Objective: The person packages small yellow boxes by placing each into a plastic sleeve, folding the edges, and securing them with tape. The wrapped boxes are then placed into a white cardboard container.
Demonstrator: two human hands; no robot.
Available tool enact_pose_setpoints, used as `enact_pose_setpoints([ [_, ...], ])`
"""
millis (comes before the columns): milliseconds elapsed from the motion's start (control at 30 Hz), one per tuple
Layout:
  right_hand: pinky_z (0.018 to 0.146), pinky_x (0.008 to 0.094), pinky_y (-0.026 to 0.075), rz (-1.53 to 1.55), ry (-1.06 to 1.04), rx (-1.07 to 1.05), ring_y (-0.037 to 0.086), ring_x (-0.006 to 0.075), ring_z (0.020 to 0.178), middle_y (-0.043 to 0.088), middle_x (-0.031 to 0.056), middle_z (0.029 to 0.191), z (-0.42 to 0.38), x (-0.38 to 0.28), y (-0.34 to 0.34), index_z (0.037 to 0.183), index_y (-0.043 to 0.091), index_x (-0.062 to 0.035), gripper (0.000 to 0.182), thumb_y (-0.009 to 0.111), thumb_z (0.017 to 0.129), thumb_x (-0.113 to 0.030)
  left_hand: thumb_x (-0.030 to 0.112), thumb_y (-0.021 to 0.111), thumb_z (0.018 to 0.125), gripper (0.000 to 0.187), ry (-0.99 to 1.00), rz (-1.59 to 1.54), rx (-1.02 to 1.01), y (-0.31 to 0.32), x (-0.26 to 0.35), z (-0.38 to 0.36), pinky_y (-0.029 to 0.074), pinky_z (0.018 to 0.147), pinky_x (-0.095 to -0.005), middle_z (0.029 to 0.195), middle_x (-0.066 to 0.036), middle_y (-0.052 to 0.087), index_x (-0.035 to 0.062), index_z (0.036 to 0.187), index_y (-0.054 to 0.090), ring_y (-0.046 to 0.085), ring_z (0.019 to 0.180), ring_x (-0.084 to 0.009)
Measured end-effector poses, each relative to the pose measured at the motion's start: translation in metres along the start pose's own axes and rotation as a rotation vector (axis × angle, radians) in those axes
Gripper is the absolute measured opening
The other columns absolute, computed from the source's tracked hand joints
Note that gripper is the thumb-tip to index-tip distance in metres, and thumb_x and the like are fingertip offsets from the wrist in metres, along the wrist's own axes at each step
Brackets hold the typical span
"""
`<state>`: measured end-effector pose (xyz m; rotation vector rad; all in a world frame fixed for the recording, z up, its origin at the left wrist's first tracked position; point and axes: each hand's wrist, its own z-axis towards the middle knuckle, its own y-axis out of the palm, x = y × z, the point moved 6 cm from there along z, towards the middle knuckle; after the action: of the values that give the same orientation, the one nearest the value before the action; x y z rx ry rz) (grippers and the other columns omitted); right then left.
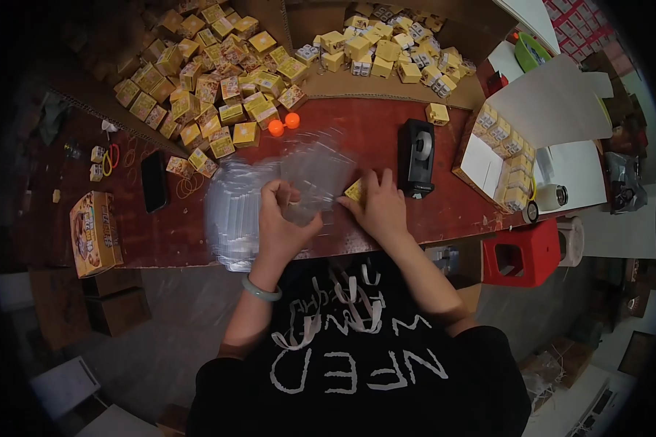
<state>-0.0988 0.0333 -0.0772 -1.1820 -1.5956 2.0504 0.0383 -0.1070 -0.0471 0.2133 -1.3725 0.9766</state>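
Note:
My left hand point(288, 218), with a bracelet on its wrist, has its fingers curled round the edge of a clear plastic bag point(317, 175) over the red table point(270, 138). Just right of the bag, my right hand point(379, 207) grips a small yellow box point(354, 190) between thumb and fingers. A thick stack of clear plastic bags point(232, 211) lies beside my left hand, fanned along the table's front edge.
Cartons of small yellow boxes point(219, 80) and cream-yellow boxes point(386, 51) stand behind. A black tape dispenser point(418, 160) is right, a phone point(154, 182) and display box point(96, 234) left. Further right are an open box point(481, 156) and a red stool point(521, 255).

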Motion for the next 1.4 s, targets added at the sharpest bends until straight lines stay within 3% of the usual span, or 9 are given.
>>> enact_pose_setpoints([
  [133,0.084,0.0466,0.047,-0.12,-0.374,-0.039,0.055,0.0373,0.106,0.048,0.0209,0.126,-0.004,0.001,0.002,0.131,0.052,-0.0113,0.057,0.073,0.08,-0.029,0.008,0.084,0.065,0.066,-0.024,-0.023,-0.025,-0.002,-0.001,-0.003,0.049,0.082,-0.0321,0.1,-0.008,0.056,0.003,0.118,0.045,0.057,0.09,-0.0175],
  [333,0.098,0.0453,0.046,0.201,-0.194,0.038,0.052,0.0399,0.118,0.042,0.0187,0.136,-0.008,0.013,0.006,0.129,0.056,-0.0121,0.056,0.074,0.076,-0.013,0.008,0.083,0.066,0.065,-0.039,-0.044,-0.046,0.005,0.005,-0.005,0.049,0.082,-0.0312,0.1,-0.009,0.059,0.0027,0.118,0.044,0.058,0.09,-0.0179],
  [533,0.102,0.0389,0.044,1.221,-0.276,0.303,0.05,0.0323,0.126,0.043,0.0194,0.135,-0.001,-0.012,-0.089,0.123,0.057,-0.0003,0.054,0.071,0.071,0.006,0.007,0.082,0.067,0.064,0.025,-0.056,-0.072,0.012,0.017,-0.003,0.049,0.082,-0.0322,0.1,-0.011,0.061,0.0026,0.116,0.042,0.061,0.091,-0.0191],
  [767,0.096,0.0371,0.05,0.522,-0.742,0.191,0.059,0.0276,0.115,0.056,0.0177,0.131,0.002,-0.063,-0.116,0.114,0.067,0.0018,0.041,0.072,0.074,0.006,0.012,0.085,0.064,0.07,0.035,0.016,-0.062,0.016,0.033,-0.001,0.052,0.078,-0.0363,0.097,-0.016,0.062,0.002,0.118,0.041,0.065,0.09,-0.0275],
  [800,0.092,0.037,0.05,0.547,-0.757,0.154,0.059,0.0285,0.115,0.058,0.0119,0.13,0.003,-0.062,-0.113,0.119,0.065,-0.0067,0.044,0.07,0.076,0.0,0.014,0.086,0.063,0.072,0.043,0.038,-0.061,0.015,0.034,-0.003,0.053,0.077,-0.0379,0.096,-0.017,0.062,0.0017,0.118,0.041,0.066,0.089,-0.031],
  [1000,0.097,0.0395,0.047,0.775,-0.672,-0.292,0.058,0.0309,0.113,0.059,0.0135,0.132,0.018,-0.049,-0.102,0.123,0.065,-0.006,0.045,0.07,0.079,-0.004,0.013,0.086,0.065,0.072,0.064,0.013,-0.111,0.023,0.036,-0.003,0.051,0.083,-0.0329,0.102,-0.014,0.059,0.0012,0.119,0.039,0.063,0.094,-0.0234],
  [1200,0.097,0.0419,0.046,0.533,-0.786,-0.004,0.059,0.0326,0.111,0.063,0.0123,0.126,0.001,-0.065,-0.104,0.119,0.067,-0.0048,0.038,0.069,0.081,-0.005,0.016,0.086,0.065,0.077,0.097,-0.1,-0.053,0.026,0.037,0.001,0.054,0.079,-0.038,0.104,-0.022,0.061,-0.0024,0.122,0.038,0.066,0.094,-0.0346],
  [1300,0.097,0.0401,0.046,0.426,-0.804,0.056,0.06,0.0323,0.108,0.065,0.0115,0.123,-0.002,-0.063,-0.102,0.117,0.068,-0.0041,0.037,0.07,0.08,-0.006,0.01,0.084,0.069,0.077,0.034,-0.136,-0.102,0.029,0.04,0.001,0.05,0.087,-0.0327,0.113,-0.017,0.055,-0.0005,0.126,0.033,0.061,0.103,-0.0237],
  [1400,0.096,0.0387,0.047,0.352,-0.842,0.087,0.06,0.0321,0.106,0.065,0.0118,0.122,-0.006,-0.062,-0.105,0.115,0.069,-0.0042,0.035,0.071,0.08,-0.007,0.014,0.085,0.069,0.075,0.048,-0.193,-0.062,0.026,0.049,0.001,0.054,0.081,-0.0399,0.107,-0.021,0.061,0.0023,0.126,0.037,0.066,0.098,-0.0353],
])
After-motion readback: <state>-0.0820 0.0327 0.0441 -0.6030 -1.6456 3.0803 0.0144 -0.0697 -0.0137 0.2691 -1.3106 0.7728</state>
